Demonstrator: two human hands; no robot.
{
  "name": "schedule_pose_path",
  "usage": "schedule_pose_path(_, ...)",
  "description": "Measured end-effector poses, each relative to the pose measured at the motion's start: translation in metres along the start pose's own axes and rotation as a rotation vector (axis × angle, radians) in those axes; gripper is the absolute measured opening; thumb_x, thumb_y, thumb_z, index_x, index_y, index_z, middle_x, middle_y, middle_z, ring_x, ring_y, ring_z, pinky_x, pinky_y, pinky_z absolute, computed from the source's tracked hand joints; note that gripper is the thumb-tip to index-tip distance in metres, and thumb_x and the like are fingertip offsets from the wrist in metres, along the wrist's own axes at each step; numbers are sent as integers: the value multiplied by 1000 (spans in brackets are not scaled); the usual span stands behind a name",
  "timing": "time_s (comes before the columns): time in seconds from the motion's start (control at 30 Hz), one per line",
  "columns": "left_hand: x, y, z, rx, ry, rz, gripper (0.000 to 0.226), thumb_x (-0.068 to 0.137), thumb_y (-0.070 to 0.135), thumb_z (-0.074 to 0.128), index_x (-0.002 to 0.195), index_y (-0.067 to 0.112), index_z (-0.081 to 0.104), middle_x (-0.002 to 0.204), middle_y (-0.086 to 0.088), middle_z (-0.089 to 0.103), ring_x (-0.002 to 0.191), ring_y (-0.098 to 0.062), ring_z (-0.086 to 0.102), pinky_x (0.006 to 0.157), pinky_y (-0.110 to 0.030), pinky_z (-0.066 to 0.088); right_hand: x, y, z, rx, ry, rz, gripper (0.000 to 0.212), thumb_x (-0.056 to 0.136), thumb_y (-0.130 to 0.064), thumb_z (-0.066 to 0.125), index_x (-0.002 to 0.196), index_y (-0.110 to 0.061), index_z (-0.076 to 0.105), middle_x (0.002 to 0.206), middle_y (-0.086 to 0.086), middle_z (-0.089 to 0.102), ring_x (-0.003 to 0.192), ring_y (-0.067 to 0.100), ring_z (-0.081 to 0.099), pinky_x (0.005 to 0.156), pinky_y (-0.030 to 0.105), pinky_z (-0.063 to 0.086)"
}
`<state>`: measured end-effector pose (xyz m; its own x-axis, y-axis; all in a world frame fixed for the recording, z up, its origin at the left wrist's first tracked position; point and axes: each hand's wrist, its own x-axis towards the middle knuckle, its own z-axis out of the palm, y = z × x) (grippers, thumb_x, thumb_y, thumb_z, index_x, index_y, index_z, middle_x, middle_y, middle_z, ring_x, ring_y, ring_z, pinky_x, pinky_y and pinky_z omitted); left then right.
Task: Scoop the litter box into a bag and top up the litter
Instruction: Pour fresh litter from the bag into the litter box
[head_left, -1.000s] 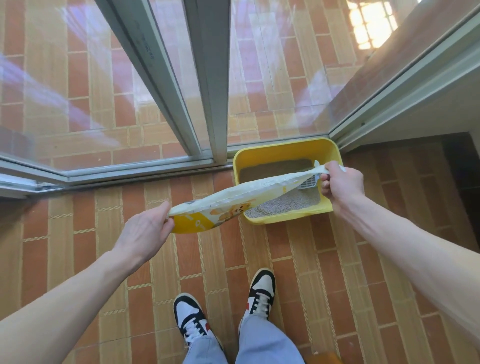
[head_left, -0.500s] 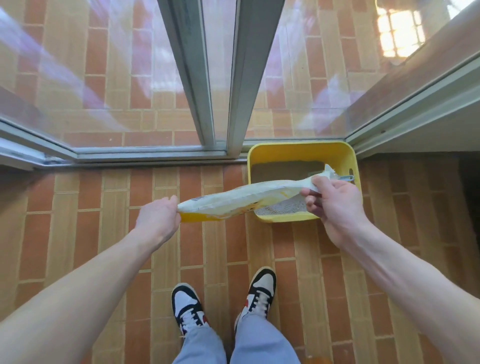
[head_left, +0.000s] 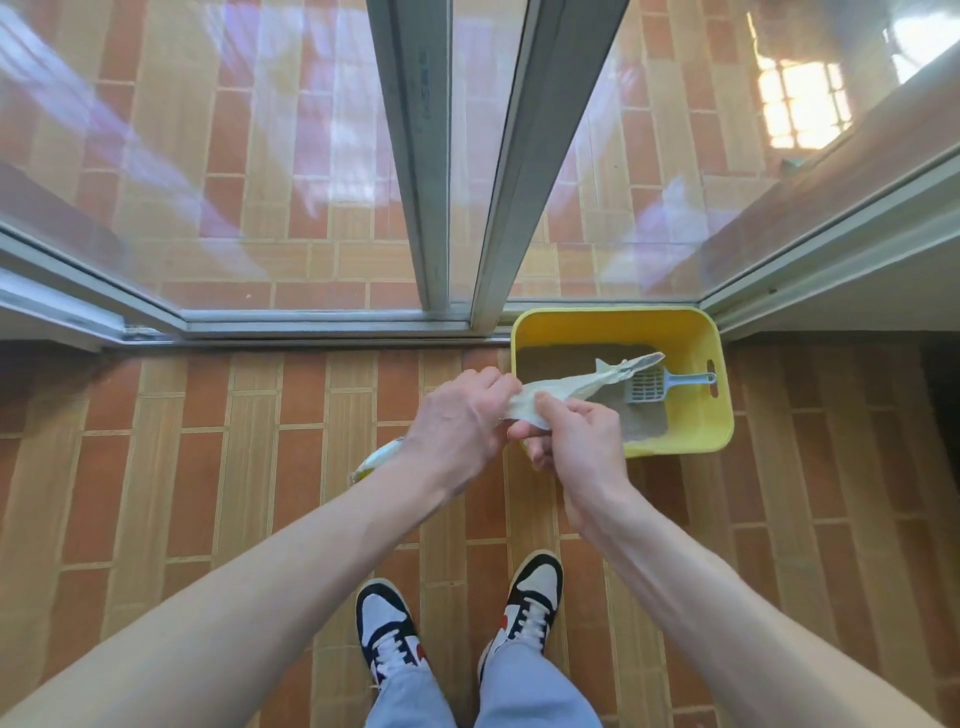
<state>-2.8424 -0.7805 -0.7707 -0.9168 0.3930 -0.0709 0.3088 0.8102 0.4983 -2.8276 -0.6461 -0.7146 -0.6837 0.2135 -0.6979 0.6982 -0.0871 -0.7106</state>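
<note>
**Both hands on the litter bag**

I stand on the brick-patterned floor (head_left: 218, 467) with my left hand (head_left: 460, 421) and right hand (head_left: 569, 431) close together in front of me, both clutching the pale litter bag (head_left: 566, 392). My left fingers curl over its crumpled middle; my right thumb and fingers pinch it just beside them. One end of the bag sticks out past my hands over the yellow litter box (head_left: 691, 431); the other, yellow-printed end shows below my left wrist. The box sits on the floor against the sliding door frame (head_left: 524, 171), holding grey litter (head_left: 636, 421) and a grey scoop (head_left: 657, 384) with its handle on the right rim. My shoes (head_left: 387, 631) point toward the door.
</note>
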Motion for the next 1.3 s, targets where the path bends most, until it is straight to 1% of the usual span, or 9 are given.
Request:
schedule_pose_path(0.1, 1, 2, -5, -40, -54, 26, 7, 99, 21, 61, 102, 16, 65, 90, -2, 64, 78, -21, 62, 62, -32, 49, -1, 9, 1, -11, -10, 53, 25, 104, -18, 53, 90, -4, 69, 61, 7, 65, 47, 10, 49, 47, 21, 40)
schedule_pose_path(0.37, -18, -13, 3, -46, -13, -62, 12, 93, 10, 63, 82, 15, 63, 73, 0, 61, 64, -25, 59, 57, -41, 51, 8, 13, -18, -378, -319, -90, 32, 105, -33, 51, 92, -10, 69, 72, 4, 71, 57, 10, 58, 57, 20, 47)
schedule_pose_path(0.53, -37, -23, -10, -133, 73, -126, 17, 98, 24, 63, 83, 17, 68, 74, 7, 65, 60, -16, 58, 51, -32, 48, 41, 14, -74, -934, -10, -498, 7, 98, -26, 57, 98, -20, 61, 81, -6, 65, 70, 9, 60, 62, 27, 45)
schedule_pose_path(0.63, -49, -21, -28, -208, 79, -104, 43, 94, 50, 46, 85, 16, 70, 76, 7, 67, 60, -13, 59, 49, -28, 47, 67, 19, -96, -1258, 91, -590, 47, 91, -29, 67, 133, -19, 50, 104, -2, 56, 95, 20, 56, 75, 36, 51)
schedule_pose_path(0.7, -55, -23, -36, -211, 92, -95, 41, 94, 48, 49, 87, 15, 71, 78, 7, 69, 62, -13, 61, 51, -29, 49, 80, 11, -98, -1416, 79, -712, 68, 86, -30, 74, 146, -18, 43, 121, 7, 51, 107, 26, 51, 86, 41, 52)
schedule_pose_path(0.83, -63, -33, -44, -197, 124, -107, 19, 93, 34, 64, 90, 17, 73, 82, 9, 70, 65, -10, 62, 52, -22, 47, 98, -13, -77, -1609, -76, -834, 68, 87, -37, 75, 147, -28, 47, 143, 6, 45, 132, 29, 40, 101, 47, 44)
schedule_pose_path(0.97, -74, -46, -48, -226, 144, -157, 7, 95, 22, 70, 91, 19, 73, 83, 13, 69, 68, -6, 62, 55, -23, 50, 112, -26, -54, -1650, -258, -897, 31, 94, -41, 66, 123, -28, 70, 119, -5, 65, 110, 21, 56, 102, 41, 38)
schedule_pose_path(1.1, -96, -66, -53, -270, 202, -294, 9, 97, 19, 68, 90, 17, 73, 83, 9, 70, 72, -12, 64, 58, -34, 53, 109, -30, -37, -1650, -423, -1031, 20, 95, -41, 65, 106, -30, 77, 102, -13, 70, 94, 13, 62, 95, 34, 40)
schedule_pose_path(1.3, -149, -117, -105, -240, 199, -480, 10, 96, 20, 70, 90, 26, 75, 76, 20, 67, 68, 2, 60, 56, -16, 40, 56, -35, 20, -1545, -468, -1272, 14, 91, -38, 72, 83, -27, 76, 80, -12, 67, 76, 17, 62, 76, 31, 39)
